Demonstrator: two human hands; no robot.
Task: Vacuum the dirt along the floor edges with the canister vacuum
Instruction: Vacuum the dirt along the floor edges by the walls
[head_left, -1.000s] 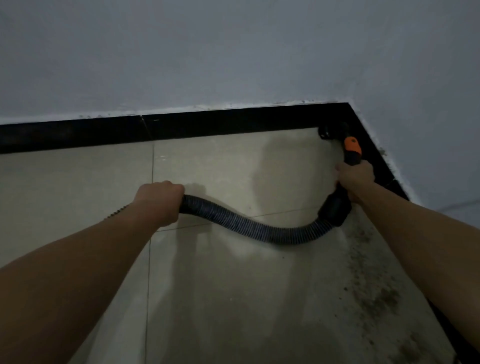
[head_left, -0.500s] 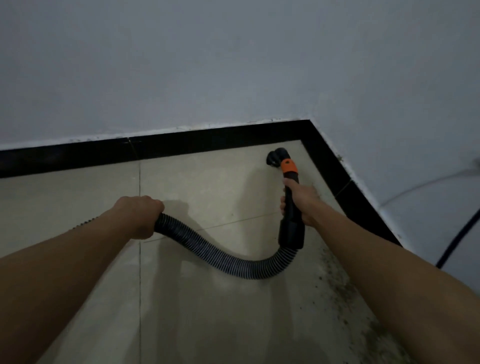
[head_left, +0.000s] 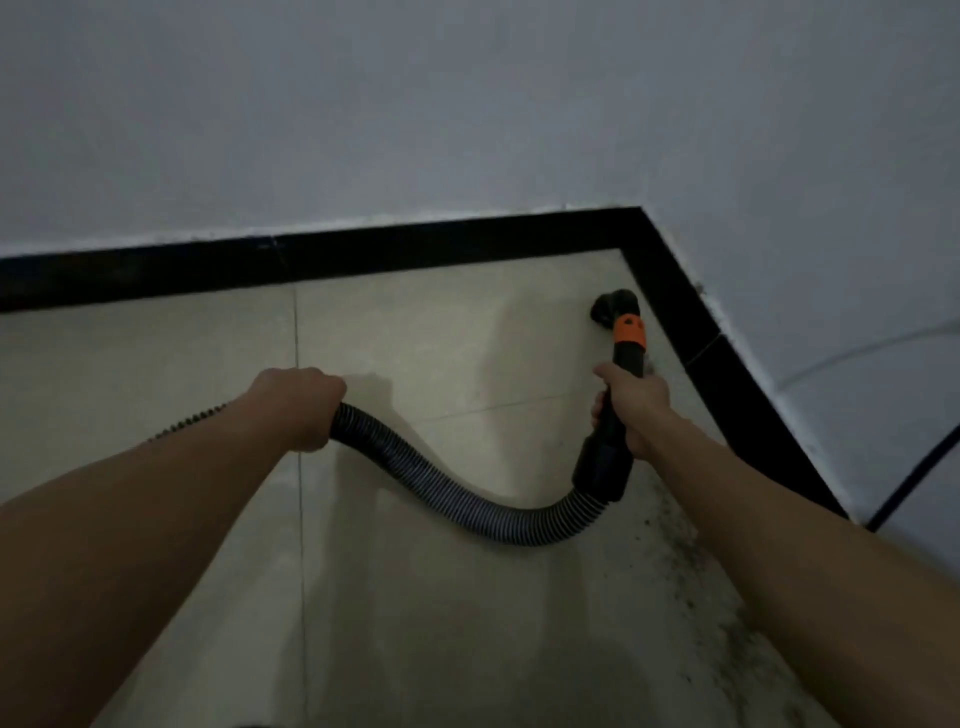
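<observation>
- Head view: right grip (head_left: 636, 405) clenched round the black wand (head_left: 605, 457), below its orange collar (head_left: 628, 332). Left grip (head_left: 298, 408) clenched round the ribbed hose (head_left: 467, 499), which sags in a loop between the two.
- Nozzle (head_left: 613, 306) appears to rest on the floor (head_left: 441, 338), just beside the black skirting (head_left: 722, 374), near the corner.
- Dirt (head_left: 691, 571) lies as dark specks along the right-hand skirting, nearer me than the nozzle.
- Judgement: I should draw the nozzle back along that edge slowly, mouth flat to the tile.
- Left grip should hold slack so the hose does not tug the wand off line.
- Room: open tile to the left. Skirting and wall are close on the right, with a dark cable (head_left: 924, 467) by that wall, well apart from the nozzle.
</observation>
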